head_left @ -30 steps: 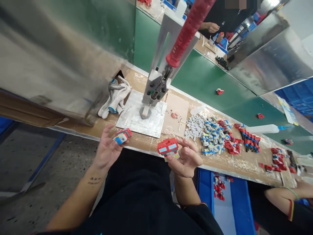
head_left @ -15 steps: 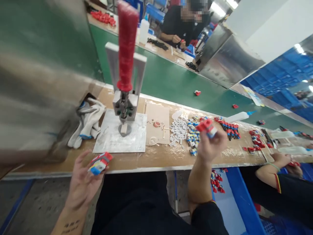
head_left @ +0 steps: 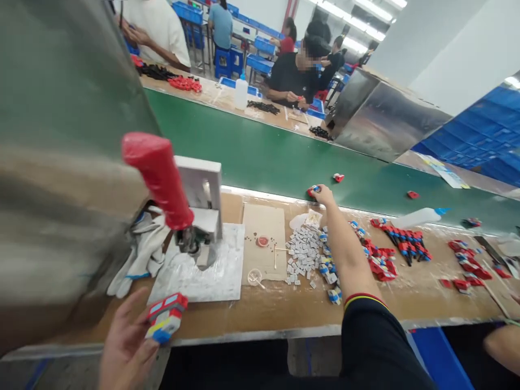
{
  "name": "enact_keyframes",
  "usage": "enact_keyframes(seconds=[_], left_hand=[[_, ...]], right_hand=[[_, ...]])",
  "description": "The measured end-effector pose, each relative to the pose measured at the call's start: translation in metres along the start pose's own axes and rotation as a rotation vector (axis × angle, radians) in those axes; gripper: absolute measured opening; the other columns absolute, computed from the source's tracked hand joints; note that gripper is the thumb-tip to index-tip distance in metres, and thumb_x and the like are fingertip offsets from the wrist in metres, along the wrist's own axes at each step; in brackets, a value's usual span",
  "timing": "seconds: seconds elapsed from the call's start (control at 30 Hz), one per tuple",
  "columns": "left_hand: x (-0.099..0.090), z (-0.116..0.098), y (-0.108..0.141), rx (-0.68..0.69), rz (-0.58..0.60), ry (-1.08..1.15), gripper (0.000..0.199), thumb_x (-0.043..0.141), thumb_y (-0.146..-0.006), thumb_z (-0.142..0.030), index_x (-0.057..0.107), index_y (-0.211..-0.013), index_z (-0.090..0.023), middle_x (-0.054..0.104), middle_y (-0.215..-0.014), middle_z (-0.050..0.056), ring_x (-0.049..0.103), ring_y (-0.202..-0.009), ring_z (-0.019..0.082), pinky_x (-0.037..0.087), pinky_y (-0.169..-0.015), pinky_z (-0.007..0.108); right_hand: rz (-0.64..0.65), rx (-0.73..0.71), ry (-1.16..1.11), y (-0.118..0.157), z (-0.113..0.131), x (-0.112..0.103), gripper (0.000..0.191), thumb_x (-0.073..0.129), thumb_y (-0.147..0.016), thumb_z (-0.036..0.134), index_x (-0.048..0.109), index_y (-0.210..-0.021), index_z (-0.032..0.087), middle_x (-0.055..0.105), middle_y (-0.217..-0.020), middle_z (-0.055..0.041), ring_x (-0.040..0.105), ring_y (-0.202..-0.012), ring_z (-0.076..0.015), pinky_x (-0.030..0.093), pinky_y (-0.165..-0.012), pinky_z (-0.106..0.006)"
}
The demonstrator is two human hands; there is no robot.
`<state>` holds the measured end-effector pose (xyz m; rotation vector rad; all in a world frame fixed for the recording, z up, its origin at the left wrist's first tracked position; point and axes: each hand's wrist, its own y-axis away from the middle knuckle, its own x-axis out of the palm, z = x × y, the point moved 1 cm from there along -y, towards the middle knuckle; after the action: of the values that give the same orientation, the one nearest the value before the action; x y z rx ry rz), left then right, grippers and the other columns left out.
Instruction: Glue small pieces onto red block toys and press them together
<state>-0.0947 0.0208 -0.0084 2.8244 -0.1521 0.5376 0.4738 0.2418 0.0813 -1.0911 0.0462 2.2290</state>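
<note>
Our left hand loosely holds one assembled block; our right hand pinches another block beside the belt — grey tiles remain.

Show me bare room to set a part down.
Bare bench lies on the near side of the cardboard and grey tiles. The green belt is bare beyond the cardboard, up to the right hand. Crowded: grey tiles through red parts.

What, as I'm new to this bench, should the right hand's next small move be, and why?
Probably ease the fingers open and leave the small red-and-blue piece on the green surface: the right hand holds it at that surface's near edge, and other red pieces lie there. The left hand holds a multicoloured piece.
</note>
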Motion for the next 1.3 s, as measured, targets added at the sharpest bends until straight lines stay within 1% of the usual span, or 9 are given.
enact_keyframes(seconds=[0.07,0.13,0.27,0.33,0.47,0.63,0.9,1.1,1.3], left_hand=[[0.017,-0.006,0.002,0.123,-0.074,-0.034,0.075,0.095,-0.067,-0.029,0.072,-0.134,-0.054,0.087,-0.114,-0.001,0.085,-0.103,0.036,0.072,-0.083,0.041],[0.032,-0.011,-0.001,0.19,0.035,-0.093,0.072,0.096,-0.068,-0.019,0.075,-0.133,-0.042,0.087,-0.118,0.006,0.086,-0.1,0.033,0.072,-0.085,0.038],[0.038,-0.015,-0.018,0.386,0.178,-0.189,0.07,0.09,-0.079,-0.017,0.066,-0.144,-0.03,0.083,-0.128,0.013,0.084,-0.108,0.027,0.07,-0.091,0.036],[0.037,-0.017,-0.024,0.48,0.282,-0.293,0.072,0.086,-0.083,-0.014,0.062,-0.149,-0.03,0.079,-0.136,0.013,0.081,-0.119,0.028,0.067,-0.103,0.04],[0.033,-0.03,-0.029,0.649,0.508,-0.449,0.07,0.075,-0.087,-0.005,0.063,-0.151,-0.033,0.076,-0.142,0.011,0.067,-0.144,0.03,0.055,-0.122,0.051],[0.022,-0.042,-0.047,0.689,0.572,-0.457,0.04,0.085,-0.083,-0.015,0.08,-0.121,-0.029,0.077,-0.135,0.012,0.066,-0.144,0.035,0.056,-0.12,0.059],[0.025,-0.02,-0.091,0.929,0.313,-0.656,0.029,0.072,-0.096,-0.02,0.077,-0.125,-0.024,0.076,-0.13,0.011,0.073,-0.123,0.027,0.059,-0.113,0.047],[0.037,-0.017,-0.109,1.048,0.3,-0.694,0.039,0.063,-0.091,-0.008,0.075,-0.126,-0.02,0.08,-0.125,0.01,0.075,-0.119,0.025,0.059,-0.109,0.043],[0.037,-0.012,-0.124,0.943,0.308,-0.616,0.049,0.064,-0.086,-0.008,0.071,-0.134,-0.015,0.078,-0.132,0.014,0.075,-0.118,0.025,0.06,-0.108,0.04]], right_hand=[[-0.064,-0.088,-0.064,0.019,0.01,-0.017,0.029,0.077,-0.098,0.039,0.073,-0.11,0.013,0.076,-0.12,-0.0145,0.074,-0.109,-0.0235,0.059,-0.103,-0.045],[-0.146,-0.168,-0.145,0.055,0.023,-0.036,0.024,0.075,-0.095,0.037,0.075,-0.107,0.016,0.076,-0.122,-0.0193,0.075,-0.113,-0.0255,0.056,-0.104,-0.044],[-0.082,-0.333,-0.342,0.2,0.058,-0.059,0.011,0.072,-0.098,0.035,0.079,-0.101,0.042,0.076,-0.094,-0.0032,0.077,-0.092,-0.0244,0.063,-0.085,-0.042],[0.191,-0.491,-0.501,0.291,0.084,-0.045,0.015,0.071,-0.099,0.037,0.08,-0.11,0.042,0.077,-0.09,-0.0034,0.076,-0.076,-0.0253,0.065,-0.063,-0.04],[0.537,-0.533,-0.749,0.393,0.124,0.03,0.067,0.077,-0.099,0.042,0.05,-0.159,0.035,0.072,-0.141,-0.0132,0.08,-0.109,-0.0238,0.072,-0.077,-0.034],[0.676,-0.542,-0.887,0.38,0.13,0.089,0.049,0.074,-0.102,0.044,0.058,-0.146,0.029,0.076,-0.128,-0.01,0.081,-0.106,-0.0201,0.071,-0.089,-0.035],[0.26,-0.645,-0.799,0.347,0.125,0.136,0.037,0.077,-0.096,0.045,0.064,-0.126,0.027,0.073,-0.123,-0.0071,0.078,-0.11,-0.0213,0.07,-0.09,-0.037],[0.155,-0.634,-0.748,0.33,0.12,0.151,0.029,0.075,-0.095,0.039,0.063,-0.119,0.027,0.073,-0.117,-0.0055,0.077,-0.107,-0.0209,0.068,-0.096,-0.039],[0.24,-0.579,-0.748,0.317,0.124,0.158,0.035,0.074,-0.094,0.038,0.06,-0.123,0.026,0.076,-0.116,-0.0057,0.078,-0.105,-0.0206,0.067,-0.097,-0.039]])
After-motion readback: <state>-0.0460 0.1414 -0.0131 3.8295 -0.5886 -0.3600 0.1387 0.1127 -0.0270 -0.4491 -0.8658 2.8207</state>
